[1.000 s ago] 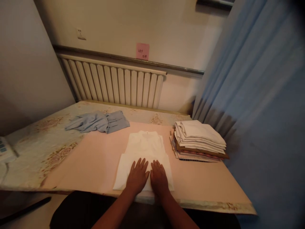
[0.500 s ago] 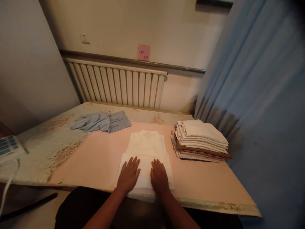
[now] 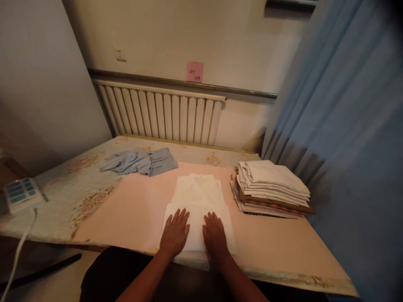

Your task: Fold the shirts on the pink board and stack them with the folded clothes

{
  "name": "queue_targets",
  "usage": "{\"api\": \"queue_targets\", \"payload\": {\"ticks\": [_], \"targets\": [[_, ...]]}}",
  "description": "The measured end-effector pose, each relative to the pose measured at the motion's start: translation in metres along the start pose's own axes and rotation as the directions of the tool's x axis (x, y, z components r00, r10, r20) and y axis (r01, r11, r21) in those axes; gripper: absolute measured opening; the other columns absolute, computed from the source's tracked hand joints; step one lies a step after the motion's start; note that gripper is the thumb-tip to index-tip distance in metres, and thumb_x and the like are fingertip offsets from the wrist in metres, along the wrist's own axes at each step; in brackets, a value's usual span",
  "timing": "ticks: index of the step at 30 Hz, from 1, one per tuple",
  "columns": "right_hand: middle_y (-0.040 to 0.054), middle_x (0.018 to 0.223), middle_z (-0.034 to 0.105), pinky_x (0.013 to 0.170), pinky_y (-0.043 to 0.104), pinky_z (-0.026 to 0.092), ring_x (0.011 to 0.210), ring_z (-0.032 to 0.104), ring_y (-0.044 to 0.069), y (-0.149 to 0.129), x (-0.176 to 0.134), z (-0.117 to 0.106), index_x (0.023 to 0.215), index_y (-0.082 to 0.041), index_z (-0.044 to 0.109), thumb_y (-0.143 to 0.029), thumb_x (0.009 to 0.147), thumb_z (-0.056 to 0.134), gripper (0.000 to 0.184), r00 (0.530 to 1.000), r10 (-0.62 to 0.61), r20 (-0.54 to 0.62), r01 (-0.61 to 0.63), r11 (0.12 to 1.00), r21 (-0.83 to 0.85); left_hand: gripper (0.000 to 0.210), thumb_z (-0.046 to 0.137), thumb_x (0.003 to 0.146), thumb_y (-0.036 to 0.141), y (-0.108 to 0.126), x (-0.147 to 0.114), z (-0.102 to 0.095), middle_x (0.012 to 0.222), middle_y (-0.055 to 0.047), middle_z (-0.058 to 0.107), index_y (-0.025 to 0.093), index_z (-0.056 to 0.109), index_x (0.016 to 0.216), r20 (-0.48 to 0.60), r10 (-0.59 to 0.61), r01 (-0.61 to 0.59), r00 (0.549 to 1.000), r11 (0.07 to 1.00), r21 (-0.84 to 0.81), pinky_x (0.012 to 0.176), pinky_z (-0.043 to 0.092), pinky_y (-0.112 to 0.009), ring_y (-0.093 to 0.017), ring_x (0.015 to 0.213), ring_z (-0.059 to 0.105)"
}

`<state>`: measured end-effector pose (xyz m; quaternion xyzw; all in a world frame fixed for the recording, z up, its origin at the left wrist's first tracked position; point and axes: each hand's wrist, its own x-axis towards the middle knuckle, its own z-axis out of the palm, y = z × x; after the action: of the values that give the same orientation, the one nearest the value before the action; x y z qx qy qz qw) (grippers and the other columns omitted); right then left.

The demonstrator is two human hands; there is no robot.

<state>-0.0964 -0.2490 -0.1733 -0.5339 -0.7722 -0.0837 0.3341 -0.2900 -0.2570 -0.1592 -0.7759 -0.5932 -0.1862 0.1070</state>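
A white garment (image 3: 199,193), partly folded, lies flat on a pink cloth (image 3: 135,209) near the table's front edge. Its narrower end points toward the wall, and a folded-over layer covers the nearer half. My left hand (image 3: 175,233) rests palm down on the left part of that layer, fingers stretched out. On the right part my right hand (image 3: 215,235) lies flat in the same way, fingers extended. Bare white fabric shows between the two hands. Neither hand grips anything.
At right stands a stack of folded cloths (image 3: 272,184), white on top. A crumpled blue-grey garment (image 3: 140,161) lies at the back left. A white power strip (image 3: 24,195) with a cable sits far left. Behind are a radiator (image 3: 160,111) and, at right, a blue curtain (image 3: 340,138).
The whole view has shifted slightly, so everything appears a little further right, and more of the power strip shows. Both hands stay flat on the white garment.
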Motion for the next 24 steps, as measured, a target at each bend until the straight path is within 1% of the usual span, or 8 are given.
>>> {"api": "queue_targets", "payload": {"ticks": [2,4,6,8,12,15,20,24], "targets": [[0.0121,0.133,0.056,0.112,0.051,0.026,0.134,0.039,0.027,-0.011,0.005,0.001,0.123,-0.017,0.060,-0.025,0.093,0.045,0.034,0.999,-0.044,0.026,0.044,0.999,0.002,0.048,0.037,0.094,0.032,-0.001,-0.001,0.001,0.146,-0.002,0.044,0.026,0.042,0.141,-0.016,0.004,-0.004,1.000,1.000,-0.001,0.110,0.032,-0.049,-0.025,0.137,0.036],[0.0102,0.136,0.054,0.114,0.051,0.022,0.136,0.036,0.026,-0.024,0.009,0.002,0.125,-0.019,0.058,-0.027,0.093,0.047,0.035,0.991,-0.117,0.060,0.116,0.993,0.024,0.047,0.037,0.094,0.032,-0.001,-0.001,0.001,0.146,-0.002,0.045,0.027,0.043,0.140,-0.027,0.009,-0.009,1.000,1.000,-0.001,0.109,0.033,-0.048,-0.025,0.137,0.037],[0.0090,0.136,0.054,0.114,0.050,0.022,0.135,0.037,0.025,-0.035,0.011,0.004,0.126,-0.020,0.057,-0.027,0.093,0.047,0.035,0.981,-0.177,0.086,0.173,0.984,0.051,0.047,0.036,0.094,0.030,-0.002,-0.001,0.001,0.146,-0.002,0.045,0.027,0.044,0.140,-0.023,0.020,-0.020,1.000,1.000,0.004,0.109,0.033,-0.047,-0.025,0.136,0.037],[0.0089,0.137,0.053,0.114,0.049,0.023,0.135,0.037,0.024,-0.041,0.011,0.005,0.128,-0.020,0.056,-0.026,0.094,0.045,0.036,0.973,-0.206,0.102,0.199,0.977,0.073,0.046,0.034,0.094,0.029,-0.002,-0.001,0.000,0.146,-0.002,0.045,0.026,0.045,0.140,-0.007,0.027,-0.027,1.000,1.000,0.013,0.109,0.033,-0.047,-0.025,0.137,0.037],[0.0067,0.141,0.049,0.115,0.049,0.023,0.137,0.034,0.023,-0.042,0.009,0.003,0.132,-0.021,0.051,-0.026,0.094,0.044,0.039,0.972,-0.203,0.119,0.193,0.977,0.091,0.046,0.034,0.095,0.029,-0.003,-0.001,0.000,0.146,-0.002,0.044,0.026,0.044,0.140,0.021,0.017,-0.018,1.000,1.000,0.015,0.109,0.032,-0.048,-0.025,0.137,0.036],[0.0052,0.142,0.048,0.114,0.050,0.023,0.137,0.034,0.024,-0.039,0.008,0.000,0.133,-0.024,0.051,-0.028,0.093,0.047,0.040,0.974,-0.190,0.121,0.180,0.980,0.087,0.046,0.035,0.095,0.030,-0.002,-0.001,0.000,0.146,-0.002,0.045,0.026,0.043,0.140,0.012,0.014,-0.014,1.000,1.000,0.003,0.110,0.032,-0.048,-0.025,0.138,0.035],[0.0071,0.144,0.046,0.113,0.050,0.024,0.137,0.034,0.026,-0.036,0.006,-0.004,0.135,-0.022,0.049,-0.031,0.093,0.047,0.043,0.977,-0.180,0.111,0.176,0.983,0.045,0.046,0.035,0.095,0.030,-0.001,-0.001,-0.004,0.146,-0.002,0.045,0.027,0.044,0.139,0.010,0.006,-0.006,1.000,1.000,-0.004,0.109,0.033,-0.048,-0.025,0.137,0.036],[0.0081,0.141,0.050,0.112,0.049,0.025,0.135,0.038,0.027,-0.027,0.003,-0.007,0.133,-0.021,0.052,-0.030,0.092,0.048,0.042,0.985,-0.143,0.099,0.144,0.990,0.001,0.047,0.036,0.094,0.030,0.000,-0.002,-0.005,0.147,-0.002,0.044,0.026,0.043,0.141,0.013,0.003,-0.003,1.000,1.000,0.001,0.110,0.032,-0.048,-0.025,0.137,0.035]]}}
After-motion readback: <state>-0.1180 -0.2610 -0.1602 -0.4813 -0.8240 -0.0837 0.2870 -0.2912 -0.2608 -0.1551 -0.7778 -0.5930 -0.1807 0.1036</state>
